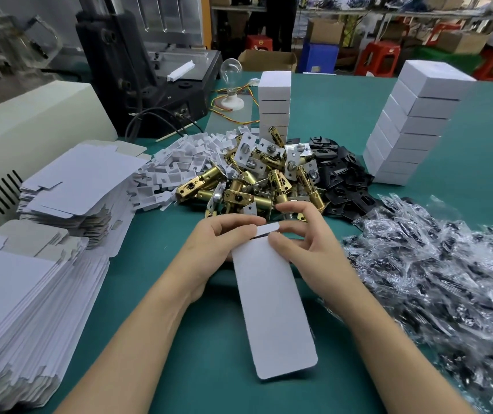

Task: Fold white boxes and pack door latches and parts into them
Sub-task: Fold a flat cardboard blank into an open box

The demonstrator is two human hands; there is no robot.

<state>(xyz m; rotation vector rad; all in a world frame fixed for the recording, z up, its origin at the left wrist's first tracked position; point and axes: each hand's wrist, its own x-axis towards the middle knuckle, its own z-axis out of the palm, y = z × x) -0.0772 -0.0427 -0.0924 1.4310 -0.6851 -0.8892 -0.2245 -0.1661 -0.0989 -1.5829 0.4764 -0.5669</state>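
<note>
A white box [272,309] of smooth matte card with rounded corners lies at the centre over the green table [179,339]. Its far end is gripped by both hands, the left hand [218,237] and right hand [308,240] curled round it. The end flap [267,228] is best tucked squarely while the body is kept steady. Flat blanks [30,294] are stacked at 9 o'clock and crinkly clear bags [433,270] at 3 o'clock. Shiny brass latches [254,180] are heaped at 12 o'clock and black plates [338,171] at 1 o'clock.

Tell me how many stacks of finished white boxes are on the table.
2. One stack stands behind the brass latch pile, beside the light bulb; a second stack stands to the right, past the black plates. The pile hides the first stack's base.
</note>
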